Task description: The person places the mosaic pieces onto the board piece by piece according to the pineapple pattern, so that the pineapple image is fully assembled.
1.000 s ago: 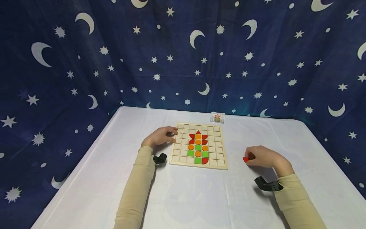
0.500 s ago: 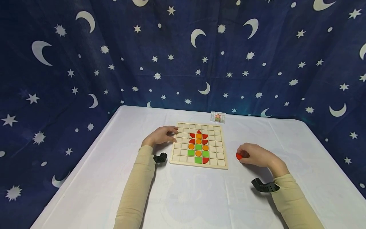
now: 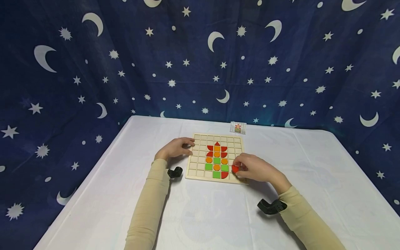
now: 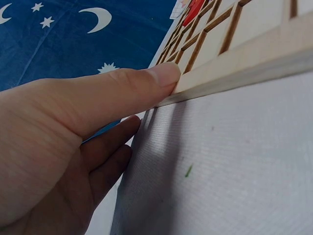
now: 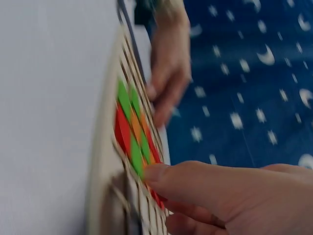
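Observation:
A wooden grid board (image 3: 194, 174) lies on the white table. Red, orange and green tiles fill a figure of cells down its middle, among them a red triangle (image 3: 217, 143), an orange circle (image 3: 216, 167) and a green square (image 3: 216, 174). My left hand (image 3: 175, 148) rests at the board's left edge; in the left wrist view its thumb (image 4: 164, 76) lies on the rim, other fingers loosely bent beside it. Over the board's right part, my right hand (image 3: 257, 167) pinches a red tile (image 3: 235, 169) between thumb and fingers, close to the green square at right. Fingers partly hide the tile's shape.
Behind the board, near the table's far edge, lies a small card (image 3: 238, 127) printed with a coloured grid figure. A dark blue curtain (image 3: 187, 90) with moons and stars hangs behind the table. Each wrist wears a black camera mount.
My right hand has carried the red tile leftward from the bare table at right to over the right side of the board. The left hand and board have stayed put.

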The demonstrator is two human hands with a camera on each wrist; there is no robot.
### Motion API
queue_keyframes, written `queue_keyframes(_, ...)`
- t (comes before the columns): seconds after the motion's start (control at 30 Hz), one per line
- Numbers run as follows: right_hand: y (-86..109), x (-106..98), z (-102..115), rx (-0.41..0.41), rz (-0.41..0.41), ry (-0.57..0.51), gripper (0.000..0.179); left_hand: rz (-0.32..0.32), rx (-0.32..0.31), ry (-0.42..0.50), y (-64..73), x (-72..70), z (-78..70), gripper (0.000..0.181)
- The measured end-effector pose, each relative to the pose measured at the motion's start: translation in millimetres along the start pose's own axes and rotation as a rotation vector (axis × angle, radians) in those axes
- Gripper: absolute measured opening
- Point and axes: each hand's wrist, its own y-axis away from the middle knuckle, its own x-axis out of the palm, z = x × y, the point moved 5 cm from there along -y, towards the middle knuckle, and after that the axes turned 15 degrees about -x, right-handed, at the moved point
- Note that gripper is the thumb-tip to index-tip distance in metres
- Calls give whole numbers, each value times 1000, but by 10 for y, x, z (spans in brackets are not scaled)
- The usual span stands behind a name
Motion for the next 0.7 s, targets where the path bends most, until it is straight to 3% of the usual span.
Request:
queue_keyframes(0.23, -362, 233, 292, -64, 11, 63, 17, 2, 6, -7, 0, -3, 4, 43)
queue_keyframes(0.7, -620, 366, 488, -89, -49, 106, 14, 3, 20, -19, 14, -11, -10, 42)
